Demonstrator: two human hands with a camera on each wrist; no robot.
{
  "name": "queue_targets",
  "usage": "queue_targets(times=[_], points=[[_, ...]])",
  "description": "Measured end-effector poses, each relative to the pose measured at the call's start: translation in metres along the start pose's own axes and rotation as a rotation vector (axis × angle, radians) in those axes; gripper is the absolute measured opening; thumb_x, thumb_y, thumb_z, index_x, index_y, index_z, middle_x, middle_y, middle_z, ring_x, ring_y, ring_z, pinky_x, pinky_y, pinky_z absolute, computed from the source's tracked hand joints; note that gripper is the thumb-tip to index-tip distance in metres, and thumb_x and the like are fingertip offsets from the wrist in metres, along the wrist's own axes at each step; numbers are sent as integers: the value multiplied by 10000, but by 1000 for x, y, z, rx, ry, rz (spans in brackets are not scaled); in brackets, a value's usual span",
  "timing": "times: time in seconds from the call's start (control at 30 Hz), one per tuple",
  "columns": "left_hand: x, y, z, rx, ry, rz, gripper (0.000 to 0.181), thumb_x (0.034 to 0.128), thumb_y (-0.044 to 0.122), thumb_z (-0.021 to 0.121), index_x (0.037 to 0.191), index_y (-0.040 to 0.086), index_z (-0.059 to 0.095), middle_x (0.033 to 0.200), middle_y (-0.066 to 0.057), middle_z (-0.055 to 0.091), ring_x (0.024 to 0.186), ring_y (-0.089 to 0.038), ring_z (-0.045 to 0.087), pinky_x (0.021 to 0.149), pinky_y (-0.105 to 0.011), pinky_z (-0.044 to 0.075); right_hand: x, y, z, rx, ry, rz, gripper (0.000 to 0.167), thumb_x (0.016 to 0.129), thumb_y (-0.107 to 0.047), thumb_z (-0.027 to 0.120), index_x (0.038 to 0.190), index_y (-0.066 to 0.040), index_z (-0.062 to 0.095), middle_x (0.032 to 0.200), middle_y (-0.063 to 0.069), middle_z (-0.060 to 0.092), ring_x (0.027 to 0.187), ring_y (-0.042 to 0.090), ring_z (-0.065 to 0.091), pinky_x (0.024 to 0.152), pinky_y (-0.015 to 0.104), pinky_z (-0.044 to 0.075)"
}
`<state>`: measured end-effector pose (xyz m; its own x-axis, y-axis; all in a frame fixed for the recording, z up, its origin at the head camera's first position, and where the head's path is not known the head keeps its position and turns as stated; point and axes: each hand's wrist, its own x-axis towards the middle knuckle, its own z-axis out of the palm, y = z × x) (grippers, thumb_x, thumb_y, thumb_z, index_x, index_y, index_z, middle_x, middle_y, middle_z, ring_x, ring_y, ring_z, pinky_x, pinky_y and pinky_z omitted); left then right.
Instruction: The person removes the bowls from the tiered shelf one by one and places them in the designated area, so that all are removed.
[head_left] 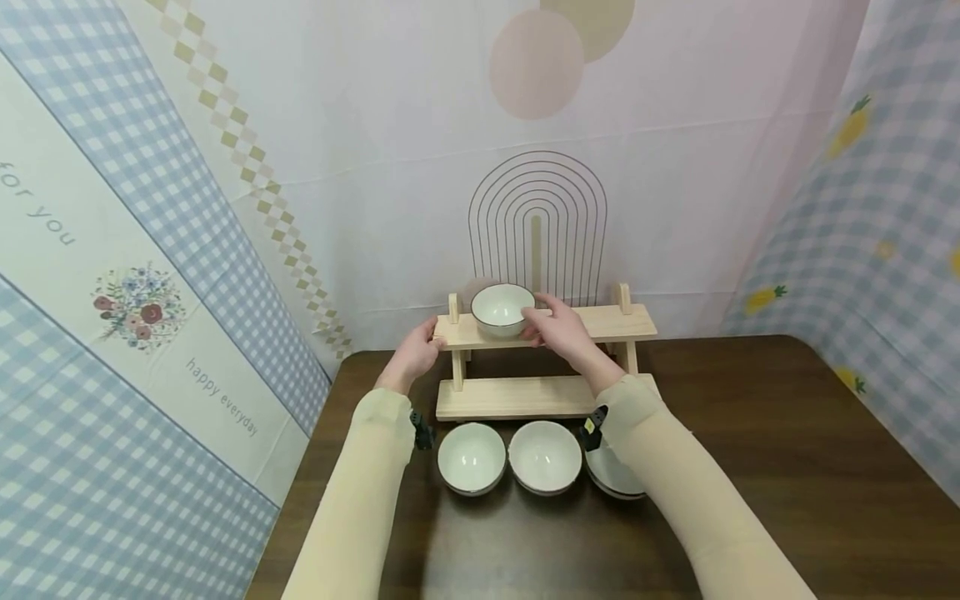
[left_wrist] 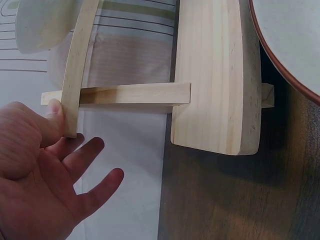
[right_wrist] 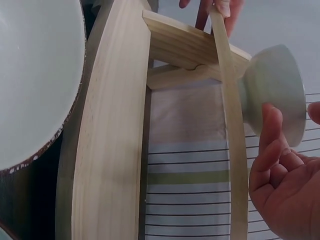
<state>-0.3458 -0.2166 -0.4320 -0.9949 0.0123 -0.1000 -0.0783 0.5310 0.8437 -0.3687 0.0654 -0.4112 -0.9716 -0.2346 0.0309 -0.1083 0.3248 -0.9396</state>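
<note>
A white bowl with a dark rim (head_left: 502, 307) sits on the upper board of a two-tier wooden shelf (head_left: 517, 398), left of its middle. My right hand (head_left: 564, 333) holds the bowl's right side by the rim; in the right wrist view its fingers (right_wrist: 271, 122) lie against the outer wall of the bowl (right_wrist: 275, 85). My left hand (head_left: 415, 354) grips the left end of the upper board. The left wrist view shows the thumb pressed on that board's edge (left_wrist: 75, 95), with the other fingers spread behind and below it.
In front of the shelf stand a left bowl (head_left: 472, 458), a middle bowl (head_left: 545, 457) and stacked bowls (head_left: 618, 475), the latter partly hidden by my right sleeve. They rest on a dark wooden table (head_left: 780, 433). Printed cloth (head_left: 390, 208) hangs behind and at both sides.
</note>
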Motion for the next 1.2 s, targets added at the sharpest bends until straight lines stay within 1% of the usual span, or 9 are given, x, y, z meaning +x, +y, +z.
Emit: queue_targets(times=[0.13,0.27,0.43,0.53,0.7,0.8,0.9,1.1,1.2], points=[[4,2,1,6,13,-5,635,1143,102,486,1703,9,199,1712,-221,317,1561,-371,343,1271,-497,280,8,1,-1,7,-17,2,731,1084,-382,588,1679,-58,314,951,132,789,746,193,719,879,444,608],[8,2,2,2,25,-11,631,1143,94,480,1702,7,200,1710,-223,322,1559,-373,346,1271,-499,280,14,0,-3,11,-27,4,719,1084,-357,586,1679,-57,316,950,141,788,740,187,713,829,375,607],[9,3,3,3,36,-12,634,1141,93,489,1699,0,203,1712,-223,317,1562,-371,342,1274,-492,273,17,-1,-2,15,-26,18,715,1062,-320,571,1680,-63,318,916,111,787,804,281,738,769,319,575],[10,2,4,11,41,-11,635,1140,95,491,1698,-4,205,1714,-220,312,1566,-364,334,1277,-483,267,19,-1,-2,19,-25,30,713,1054,-307,564,1681,-72,320,904,100,787,820,299,742,719,288,546],[12,3,5,15,49,-12,637,1139,98,493,1698,-3,205,1716,-214,308,1569,-360,329,1279,-478,262,21,-1,-3,23,-32,38,713,1057,-311,558,1684,-77,313,909,102,793,765,228,729,683,278,517],[10,3,6,14,51,-12,639,1138,100,497,1697,-3,208,1716,-213,308,1571,-359,325,1282,-479,255,20,0,-4,29,-32,40,714,1058,-315,554,1687,-83,309,912,99,795,762,225,732,679,281,511],[10,4,6,12,49,-14,641,1138,104,499,1698,-2,206,1720,-211,301,1575,-359,317,1284,-480,249,20,3,-3,47,-27,39,712,1056,-305,548,1690,-89,305,913,99,795,768,233,738,697,297,520],[9,4,5,1,38,-22,648,1142,113,493,1705,13,190,1729,-202,285,1585,-354,295,1289,-485,233,21,12,-3,89,-17,48,717,1033,-261,531,1693,-98,303,911,100,790,700,147,705,736,337,531],[9,4,5,-5,36,-23,648,1143,113,490,1708,18,186,1732,-201,281,1586,-355,290,1288,-490,236,19,12,-4,97,-16,45,718,1026,-265,530,1690,-102,311,918,107,789,703,148,700,769,377,530]])
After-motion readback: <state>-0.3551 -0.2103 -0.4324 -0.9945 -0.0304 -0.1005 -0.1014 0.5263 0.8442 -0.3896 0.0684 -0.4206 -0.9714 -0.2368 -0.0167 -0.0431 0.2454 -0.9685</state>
